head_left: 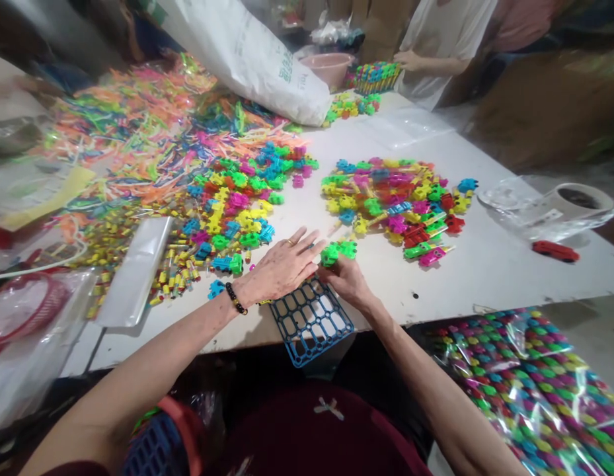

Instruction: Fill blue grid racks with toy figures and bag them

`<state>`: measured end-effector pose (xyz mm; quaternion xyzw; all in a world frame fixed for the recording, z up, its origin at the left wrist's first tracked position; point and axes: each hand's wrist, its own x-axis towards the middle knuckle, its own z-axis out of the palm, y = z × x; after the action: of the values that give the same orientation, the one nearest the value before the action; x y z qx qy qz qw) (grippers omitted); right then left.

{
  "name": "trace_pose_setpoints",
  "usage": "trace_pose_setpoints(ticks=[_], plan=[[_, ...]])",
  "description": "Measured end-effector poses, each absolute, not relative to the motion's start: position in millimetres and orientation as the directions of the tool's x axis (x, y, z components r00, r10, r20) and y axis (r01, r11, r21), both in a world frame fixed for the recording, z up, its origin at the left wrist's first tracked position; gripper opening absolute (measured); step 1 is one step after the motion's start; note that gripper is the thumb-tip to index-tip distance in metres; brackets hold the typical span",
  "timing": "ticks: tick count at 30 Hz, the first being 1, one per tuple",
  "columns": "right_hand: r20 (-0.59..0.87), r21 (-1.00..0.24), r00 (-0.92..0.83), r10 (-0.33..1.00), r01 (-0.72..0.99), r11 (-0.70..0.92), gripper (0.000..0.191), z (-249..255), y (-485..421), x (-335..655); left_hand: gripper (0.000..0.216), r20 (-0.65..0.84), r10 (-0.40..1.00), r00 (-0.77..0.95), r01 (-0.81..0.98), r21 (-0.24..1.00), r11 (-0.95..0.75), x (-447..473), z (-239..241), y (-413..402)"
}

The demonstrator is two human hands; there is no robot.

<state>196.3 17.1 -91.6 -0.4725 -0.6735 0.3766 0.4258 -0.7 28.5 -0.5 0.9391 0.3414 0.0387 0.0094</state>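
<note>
My left hand (285, 266) reaches across the table edge with its fingers stretched out and slightly apart, over the far end of a blue plastic grid (314, 319). A black bead bracelet (236, 299) circles that wrist. Beside it my right hand (350, 283) is curled, its fingers around a bright green plastic toy (338, 252) that sticks out above them. The grid's near end juts past the table edge, and its far end is hidden under both hands. Just left of my left hand lie a blue and green toy (227, 264) and loose blue pieces.
Heaps of colourful toys (396, 198) and yellow sticks (180, 268) cover parts of the white table (505, 264). A tape roll (577, 201), red cutter (556, 251) and plastic bags (138, 271) lie around. A white sack (267, 63) leans behind; packed toys (529, 390) sit lower right. Another person stands opposite.
</note>
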Motion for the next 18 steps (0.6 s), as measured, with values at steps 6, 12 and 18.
trace_pose_setpoints(ticks=[6,12,18], plan=[[0.307,-0.793,-0.361,0.881,0.415,0.446,0.005,-87,22,207,0.051,0.081,0.656,0.750,0.653,0.061,-0.755,0,2,27],[0.350,-0.722,-0.411,0.842,0.455,0.522,0.008,-97,24,203,0.052,0.104,0.646,0.756,0.647,0.030,-0.762,0,0,25],[0.267,-0.674,-0.444,0.855,0.548,0.495,0.012,-100,25,199,0.053,0.131,0.590,0.796,0.597,-0.014,-0.802,0,-1,22]])
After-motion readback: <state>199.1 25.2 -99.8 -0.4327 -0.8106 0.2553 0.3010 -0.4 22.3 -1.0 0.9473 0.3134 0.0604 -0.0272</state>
